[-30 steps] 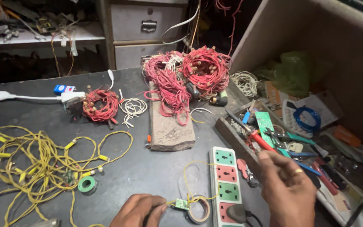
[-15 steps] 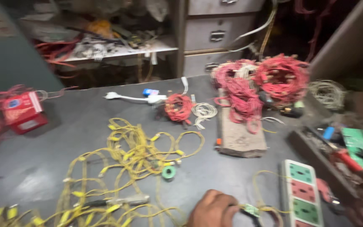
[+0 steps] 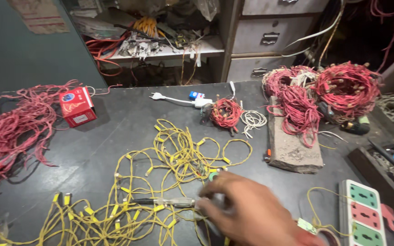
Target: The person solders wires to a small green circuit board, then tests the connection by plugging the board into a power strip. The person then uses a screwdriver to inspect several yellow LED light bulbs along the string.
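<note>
My left hand (image 3: 247, 212) reaches leftward over the dark tabletop, blurred by motion. Its fingertips are at the right end of a clear-handled tester screwdriver (image 3: 169, 201), which lies across a tangle of yellow string-light wire (image 3: 169, 159). The blur hides whether the fingers grip the handle. A small green tape roll (image 3: 213, 175) sits just above the knuckles. Beside the wrist lies a small green circuit board (image 3: 304, 225) on a yellow wire loop. My right hand is out of view.
A three-socket power strip (image 3: 360, 214) lies at the lower right beside a tool tray (image 3: 388, 168). Red wire bundles (image 3: 343, 89) rest on and behind a brick (image 3: 292, 150). Also here are a small red coil (image 3: 225, 113), a white plug (image 3: 158, 96), a red box (image 3: 76, 105) and loose red wire (image 3: 10, 132).
The view has swung further left. My left hand has moved from the green circuit board to the screwdriver. My right hand has left the frame.
</note>
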`<state>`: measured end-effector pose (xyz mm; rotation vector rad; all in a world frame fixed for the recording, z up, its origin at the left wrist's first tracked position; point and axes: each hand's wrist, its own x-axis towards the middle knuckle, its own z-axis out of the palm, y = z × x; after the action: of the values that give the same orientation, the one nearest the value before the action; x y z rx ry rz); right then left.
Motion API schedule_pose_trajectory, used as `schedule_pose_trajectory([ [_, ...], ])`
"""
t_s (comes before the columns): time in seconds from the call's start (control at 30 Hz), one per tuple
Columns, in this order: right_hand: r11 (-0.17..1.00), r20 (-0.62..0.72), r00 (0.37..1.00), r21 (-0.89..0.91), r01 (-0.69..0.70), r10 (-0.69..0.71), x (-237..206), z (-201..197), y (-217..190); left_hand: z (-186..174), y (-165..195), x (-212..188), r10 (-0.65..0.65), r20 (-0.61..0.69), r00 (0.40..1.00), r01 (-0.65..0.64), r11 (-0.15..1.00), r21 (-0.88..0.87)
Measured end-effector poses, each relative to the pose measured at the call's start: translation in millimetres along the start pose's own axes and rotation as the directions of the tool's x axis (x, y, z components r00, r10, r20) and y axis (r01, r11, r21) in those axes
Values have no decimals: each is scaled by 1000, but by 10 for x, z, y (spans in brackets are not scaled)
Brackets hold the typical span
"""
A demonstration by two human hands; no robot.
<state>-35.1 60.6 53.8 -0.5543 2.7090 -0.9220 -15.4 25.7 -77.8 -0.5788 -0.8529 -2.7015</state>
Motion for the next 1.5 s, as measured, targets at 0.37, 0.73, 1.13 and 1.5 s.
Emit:
schedule_pose_trajectory([
  [0.37,968,-15,982,-170,184,-189,344,357,-187,-386,-457,-308,-464,112,879,-103,45,994],
  [0.73,723,-577,812,598,346,89,-423,-677,-62,-42,-291,-278,-317,-129,939,217,259,941],
  [1.13,179,-691,442,630,755,572,-1290,-845,913,545,365,133,-404,-166,900,249,163,955],
  [1.5,193,-588,593,781,594,550,-947,-555,1102,560,412,143,-430,-198,881,281,137,950],
])
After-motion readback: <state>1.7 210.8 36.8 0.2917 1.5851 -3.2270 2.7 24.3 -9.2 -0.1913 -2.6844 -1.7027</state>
